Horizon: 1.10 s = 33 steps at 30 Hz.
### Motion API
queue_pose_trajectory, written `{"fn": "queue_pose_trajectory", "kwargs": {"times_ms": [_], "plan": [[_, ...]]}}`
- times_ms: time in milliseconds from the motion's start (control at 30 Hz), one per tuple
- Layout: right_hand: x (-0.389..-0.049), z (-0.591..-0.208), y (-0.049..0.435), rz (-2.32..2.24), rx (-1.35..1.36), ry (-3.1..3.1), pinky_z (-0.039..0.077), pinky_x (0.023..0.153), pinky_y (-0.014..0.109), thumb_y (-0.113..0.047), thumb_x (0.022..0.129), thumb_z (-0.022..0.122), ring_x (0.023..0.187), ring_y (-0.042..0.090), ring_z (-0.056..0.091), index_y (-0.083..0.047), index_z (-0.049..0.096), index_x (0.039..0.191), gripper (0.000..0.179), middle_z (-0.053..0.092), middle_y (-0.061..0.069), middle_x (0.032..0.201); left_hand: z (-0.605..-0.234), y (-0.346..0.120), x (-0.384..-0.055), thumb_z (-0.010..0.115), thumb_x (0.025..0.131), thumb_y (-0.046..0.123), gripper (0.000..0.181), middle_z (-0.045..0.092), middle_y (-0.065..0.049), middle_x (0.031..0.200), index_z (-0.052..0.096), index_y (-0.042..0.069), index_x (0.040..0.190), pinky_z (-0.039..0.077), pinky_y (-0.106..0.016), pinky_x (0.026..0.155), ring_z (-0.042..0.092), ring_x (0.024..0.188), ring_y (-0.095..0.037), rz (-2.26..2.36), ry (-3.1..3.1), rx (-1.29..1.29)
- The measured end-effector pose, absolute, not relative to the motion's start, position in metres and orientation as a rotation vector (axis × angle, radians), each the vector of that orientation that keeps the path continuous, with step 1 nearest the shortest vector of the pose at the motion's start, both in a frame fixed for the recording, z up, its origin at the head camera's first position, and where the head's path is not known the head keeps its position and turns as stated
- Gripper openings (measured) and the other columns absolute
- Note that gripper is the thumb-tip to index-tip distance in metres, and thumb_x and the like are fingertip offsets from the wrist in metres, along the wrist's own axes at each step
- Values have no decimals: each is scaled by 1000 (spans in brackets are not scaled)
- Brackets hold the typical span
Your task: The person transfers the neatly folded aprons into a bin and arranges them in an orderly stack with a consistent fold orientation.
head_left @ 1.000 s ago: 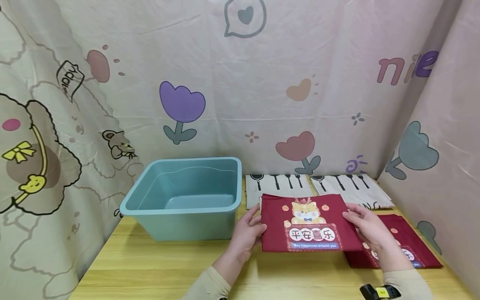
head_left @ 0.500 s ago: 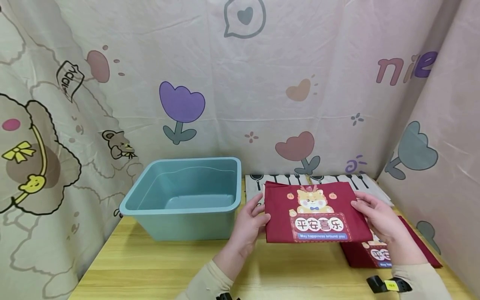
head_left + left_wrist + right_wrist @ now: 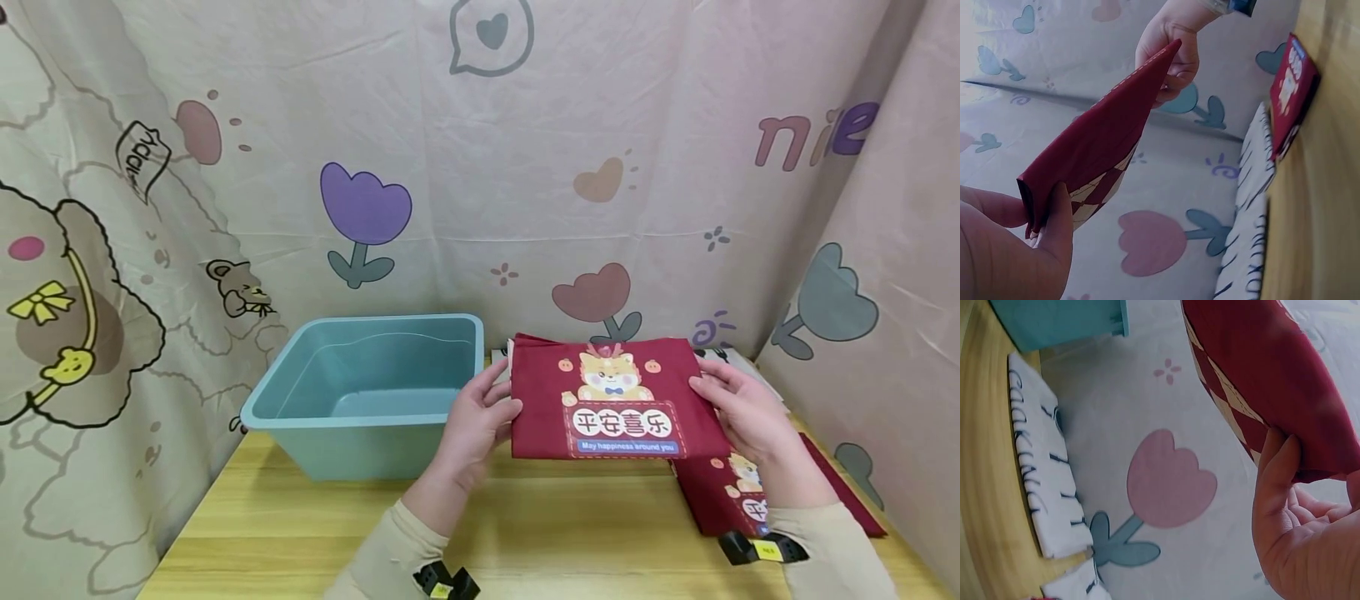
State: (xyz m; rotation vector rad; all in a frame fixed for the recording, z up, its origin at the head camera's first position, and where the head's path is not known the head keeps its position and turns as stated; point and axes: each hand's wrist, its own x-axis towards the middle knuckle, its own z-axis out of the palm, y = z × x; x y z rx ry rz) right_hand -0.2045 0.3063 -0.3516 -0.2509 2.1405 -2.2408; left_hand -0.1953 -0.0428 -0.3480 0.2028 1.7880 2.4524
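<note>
Both hands hold up a folded red cloth (image 3: pixel 540 400) printed with a cartoon animal and white-circled characters. My left hand (image 3: pixel 472 421) pinches its left edge, thumb on the front face. The right edge is gripped by my right hand (image 3: pixel 738 408). In the left wrist view the cloth (image 3: pixel 1097 134) is raised well above the table, and a red-and-cream checked underside shows. A second folded red cloth (image 3: pixel 708 496) with the same print lies on the table at the right, partly hidden by my right hand and forearm.
A light-blue plastic tub (image 3: pixel 360 450) stands on the wooden table (image 3: pixel 315 533) left of the hands. Folded white cloths (image 3: pixel 1050 469) with black utensil prints lie at the back, mostly hidden in the head view. A patterned curtain (image 3: pixel 487 167) hangs behind and at both sides.
The held red cloth has risen from low over the table, shifting slightly right and then back left. Both hands have moved with it, keeping their grip.
</note>
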Motion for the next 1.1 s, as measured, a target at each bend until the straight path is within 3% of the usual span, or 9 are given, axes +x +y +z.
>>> {"fn": "queue_pose_trajectory", "kwargs": {"times_ms": [167,367,467,733,1000,1100], "plan": [[-210,-343,287,-2260,-240,2157,59,70,32,-13,103,53,89,10,67,-23,53,126,25,64,-9,103,-339,-58,-201,56,94,-5,61,59,-19,133,41,9,151,58,-31,77,65,99,-19,2466,1830,222],[-216,-334,263,-2235,-275,2229,59,73,30,-15,103,53,92,7,66,5,32,145,52,63,-10,105,-327,-80,-206,57,93,-6,59,62,-18,129,45,8,149,57,-32,74,66,97,-19,2495,1881,214],[-220,-329,251,-2232,-307,2236,58,74,29,-15,103,52,92,7,65,11,26,147,57,64,-9,104,-321,-91,-208,57,94,-6,57,63,-17,128,46,8,148,57,-33,74,66,97,-19,2505,1898,190],[-231,-317,219,-2308,-399,2126,58,74,26,-7,103,48,90,6,65,15,24,147,54,65,-7,100,-307,-122,-214,57,95,-5,55,68,-1,112,46,8,148,57,-29,76,66,93,-14,2500,1933,153],[-242,-310,186,-2340,-425,2057,57,75,24,-2,103,46,89,6,65,15,27,146,50,65,-4,100,-298,-155,-219,55,99,2,53,65,-1,121,43,8,150,57,-28,81,66,96,-14,2497,1994,103],[-248,-310,173,-2350,-422,2053,57,74,24,-1,103,46,87,6,65,14,31,145,48,65,-4,99,-295,-166,-220,55,99,4,53,66,4,116,41,7,151,57,-28,80,66,94,-12,2485,2011,98]]}}
